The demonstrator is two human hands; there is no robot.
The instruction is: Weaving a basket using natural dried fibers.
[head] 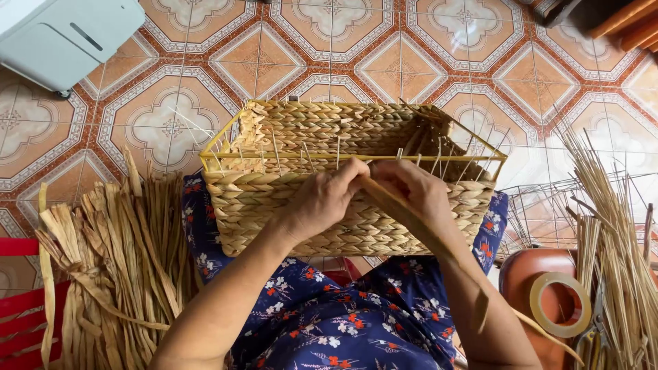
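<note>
Two hands working a fibre strand at the near rim of a half-woven basket

The person's left hand (321,200) and right hand (415,188) are meeting at the front edge of the woven basket (295,205) resting on the lap, both pinching a long flat strand (425,236) that is trailing down past the right forearm. The fingertips are curling over the rim, so the exact grip is hidden. A bundle of dried fibre (116,267) is lying left, thin reeds (610,226) right, both cut off by the frame; a tape roll (560,304) is sitting nearby.
</note>
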